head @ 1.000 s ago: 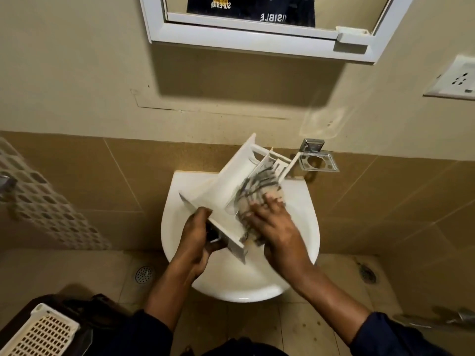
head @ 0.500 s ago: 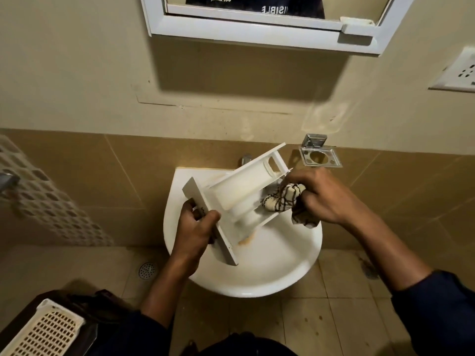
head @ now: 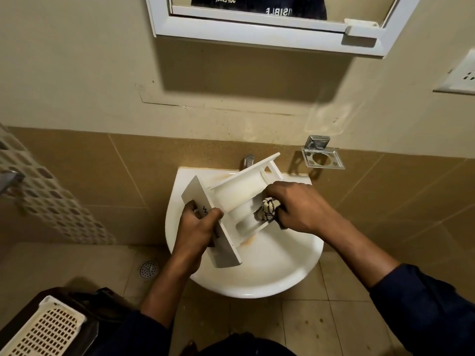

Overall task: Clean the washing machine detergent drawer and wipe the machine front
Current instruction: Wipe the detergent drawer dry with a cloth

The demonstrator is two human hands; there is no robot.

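The detergent drawer is held tilted above the washbasin, front panel toward the person, and the step in hand looks like wiping out its compartments. To do it well, the left hand, whose fingers are clamped round the front panel, should brace the drawer firmly while the right hand works. The right fingers are curled tight on a patterned cloth, which is pushed into the compartment just under them. The cloth probably needs driving into the corners and round the moulded insert just left of those fingers, where residue tends to collect, with the drawer kept over the basin so drips fall in. The drawer is white plastic, with a yellowish film on the inner wall above the right fingers. A brownish stain marks the basin just below them. A tap stands beyond the drawer's far end.
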